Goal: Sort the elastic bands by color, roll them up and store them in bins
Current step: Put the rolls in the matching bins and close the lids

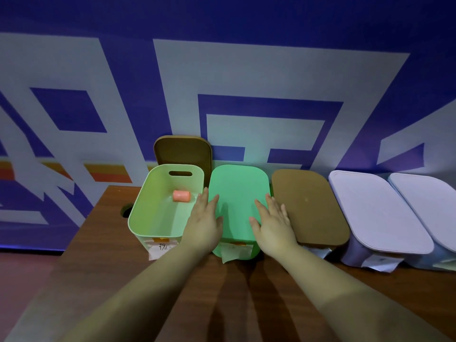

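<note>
Along table far edge | both hands flat, fingers straight: left hand (202, 227), right hand (272, 224) pressing green lid (238, 191) | pink rolled band (181, 195) in open bin (158, 219) beside | risk: uneven press tips lid, bin slides.

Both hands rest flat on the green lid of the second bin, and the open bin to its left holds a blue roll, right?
Not quite: in the head view the roll in the open bin is pink, not blue. Left hand and right hand do rest flat on the green lid.

Dim bluish light, soft focus, warped edges
</note>
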Demonstrator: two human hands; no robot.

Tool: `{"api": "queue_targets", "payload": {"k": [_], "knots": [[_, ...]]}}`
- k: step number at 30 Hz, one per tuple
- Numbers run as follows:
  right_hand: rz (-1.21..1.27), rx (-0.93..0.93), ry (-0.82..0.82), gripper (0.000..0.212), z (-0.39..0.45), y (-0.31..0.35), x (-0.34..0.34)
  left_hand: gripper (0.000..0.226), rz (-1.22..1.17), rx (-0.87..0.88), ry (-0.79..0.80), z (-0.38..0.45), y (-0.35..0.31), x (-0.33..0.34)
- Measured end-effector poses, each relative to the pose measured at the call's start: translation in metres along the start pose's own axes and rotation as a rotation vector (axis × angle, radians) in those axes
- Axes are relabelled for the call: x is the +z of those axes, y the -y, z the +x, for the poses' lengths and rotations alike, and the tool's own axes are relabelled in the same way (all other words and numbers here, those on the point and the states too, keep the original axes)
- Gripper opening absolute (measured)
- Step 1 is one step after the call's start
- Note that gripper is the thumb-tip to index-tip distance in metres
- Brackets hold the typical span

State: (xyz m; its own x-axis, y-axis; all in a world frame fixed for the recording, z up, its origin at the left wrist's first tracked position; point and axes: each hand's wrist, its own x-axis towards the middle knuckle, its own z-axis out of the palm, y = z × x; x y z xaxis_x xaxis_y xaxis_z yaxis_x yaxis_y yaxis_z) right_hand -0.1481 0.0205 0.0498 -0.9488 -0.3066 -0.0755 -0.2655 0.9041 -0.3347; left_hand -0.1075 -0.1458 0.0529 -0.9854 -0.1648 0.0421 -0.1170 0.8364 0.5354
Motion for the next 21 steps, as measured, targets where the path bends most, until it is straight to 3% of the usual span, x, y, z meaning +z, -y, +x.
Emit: {"api": "queue_targets", "payload": {"k": [5,7,10,21], "knots": [[-0.178,-0.011,0.110,0.072,0.012,-0.003,0.013,0.071,0.323,0.065,0.270,0.017,0.016,0.013],[-0.200,-0.025,0.104,0.085,0.011,-0.004,0.020,0.084,0.371,0.095,0.274,0.016,0.019,0.019],[-0.222,-0.041,0.073,0.123,0.013,-0.006,0.028,0.120,0.412,0.123,0.239,0.014,0.022,0.023],[-0.321,-0.094,0.108,0.118,0.018,-0.005,0.014,0.118,0.583,0.182,0.281,0.022,0.017,0.017]]}}
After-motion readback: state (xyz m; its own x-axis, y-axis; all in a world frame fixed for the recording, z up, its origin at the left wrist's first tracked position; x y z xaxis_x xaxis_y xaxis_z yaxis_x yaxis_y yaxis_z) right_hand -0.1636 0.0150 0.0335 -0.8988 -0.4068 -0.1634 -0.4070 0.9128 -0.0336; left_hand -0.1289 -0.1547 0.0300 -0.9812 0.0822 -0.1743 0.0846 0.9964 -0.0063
